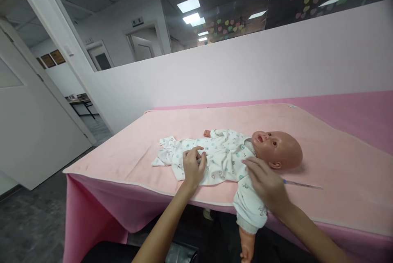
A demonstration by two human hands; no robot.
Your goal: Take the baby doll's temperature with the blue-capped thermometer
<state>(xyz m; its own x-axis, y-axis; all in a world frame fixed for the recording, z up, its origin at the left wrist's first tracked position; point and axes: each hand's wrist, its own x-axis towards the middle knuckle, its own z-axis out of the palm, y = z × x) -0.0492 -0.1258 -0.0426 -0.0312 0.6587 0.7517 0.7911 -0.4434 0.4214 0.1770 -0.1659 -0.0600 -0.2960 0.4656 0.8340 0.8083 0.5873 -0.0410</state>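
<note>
Now, the doll (219,154) lies face up beneath your two hands. Your left hand (194,166) is at the doll's lower body, fingers loosely curled; whether they pinch its patterned clothes (222,168), I cannot tell. Your right hand (267,179), slightly blurred, is loosely extended at the doll's near shoulder, with no grasp visible, and it hides part of the sleeve. The doll's near arm (247,240) hangs past the edge of the bench (365,117). Under the doll spreads a pale pink blanket (346,173). Near the doll's head, a thin blue-ended rod (302,184) lies beside your right hand. Beyond the doll stands a white wall (276,62).
</note>
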